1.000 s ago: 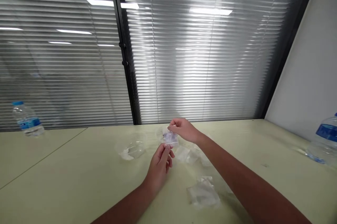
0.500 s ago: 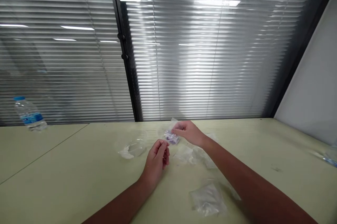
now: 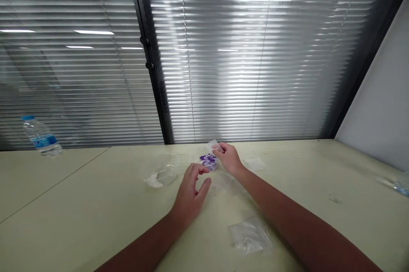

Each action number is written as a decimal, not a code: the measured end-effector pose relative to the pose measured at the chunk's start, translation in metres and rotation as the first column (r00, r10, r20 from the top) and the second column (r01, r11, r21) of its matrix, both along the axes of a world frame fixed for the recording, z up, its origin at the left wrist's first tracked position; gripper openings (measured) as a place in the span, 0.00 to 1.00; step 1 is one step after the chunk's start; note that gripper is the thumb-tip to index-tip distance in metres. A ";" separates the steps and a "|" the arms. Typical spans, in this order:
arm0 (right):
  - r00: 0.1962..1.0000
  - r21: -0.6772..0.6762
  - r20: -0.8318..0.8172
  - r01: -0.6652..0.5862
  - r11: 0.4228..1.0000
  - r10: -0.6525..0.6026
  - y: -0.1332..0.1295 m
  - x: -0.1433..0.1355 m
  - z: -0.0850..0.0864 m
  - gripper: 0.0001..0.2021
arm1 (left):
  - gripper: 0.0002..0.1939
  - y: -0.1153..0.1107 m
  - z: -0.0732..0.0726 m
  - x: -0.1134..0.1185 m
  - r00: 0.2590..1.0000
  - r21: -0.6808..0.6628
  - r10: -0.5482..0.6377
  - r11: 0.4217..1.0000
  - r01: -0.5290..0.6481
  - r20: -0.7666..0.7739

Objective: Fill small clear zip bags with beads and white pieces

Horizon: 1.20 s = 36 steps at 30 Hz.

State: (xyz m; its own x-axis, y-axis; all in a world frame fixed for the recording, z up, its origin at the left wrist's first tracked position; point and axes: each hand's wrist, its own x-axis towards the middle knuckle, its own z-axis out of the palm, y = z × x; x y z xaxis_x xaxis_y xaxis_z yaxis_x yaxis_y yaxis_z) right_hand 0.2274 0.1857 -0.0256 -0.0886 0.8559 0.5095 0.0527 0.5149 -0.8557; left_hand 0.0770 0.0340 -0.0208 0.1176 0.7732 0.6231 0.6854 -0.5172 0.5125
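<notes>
A small clear tub of purple and white bits [image 3: 208, 161] stands on the pale table between my hands. My right hand [image 3: 229, 158] pinches a small clear plastic bag [image 3: 213, 145] just above and behind the tub. My left hand [image 3: 191, 191] is open at the tub's near left side, thumb and fingers apart, fingertips close to its edge. I cannot tell whether they touch it. Left of that hand lies a clear round plastic piece [image 3: 166, 173] with a white scrap [image 3: 154, 181] at its edge.
A clear plastic bag [image 3: 251, 234] lies near the front, beside my right forearm. Another thin bag [image 3: 254, 164] lies behind my right wrist. A water bottle [image 3: 43, 136] with a blue cap is at the far left. A clear object [image 3: 403, 184] sits at the right edge. Blinds [image 3: 223, 72] rise behind the table.
My left hand has opened from a closed pinch and moved slightly toward the tub. My right hand has lifted the small bag away from the purple and white bits, which now show plainly in the tub.
</notes>
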 end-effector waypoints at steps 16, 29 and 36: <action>0.771 -0.176 0.101 -0.609 0.774 0.629 -0.017 0.038 0.033 0.22 | 0.08 0.002 -0.004 -0.002 0.996 -0.160 -0.044 0.986 0.056 0.076; 0.667 -0.301 0.207 -0.653 0.695 0.716 -0.020 0.041 0.028 0.14 | 0.17 0.012 -0.006 -0.004 0.911 -0.242 -0.096 0.948 0.206 0.401; 0.658 -0.318 0.255 -0.635 0.704 0.708 -0.026 0.040 0.033 0.19 | 0.16 0.012 -0.010 -0.007 0.910 -0.219 -0.068 0.961 0.170 0.409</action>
State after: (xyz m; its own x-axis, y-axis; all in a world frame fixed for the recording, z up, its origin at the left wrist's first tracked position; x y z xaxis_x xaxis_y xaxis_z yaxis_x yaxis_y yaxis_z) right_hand 0.2672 0.1593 0.0072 -0.8079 0.5641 0.1707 0.0542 0.3596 -0.9315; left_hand 0.0695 0.0464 -0.0308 0.0030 0.9025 0.4306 0.3421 -0.4056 0.8476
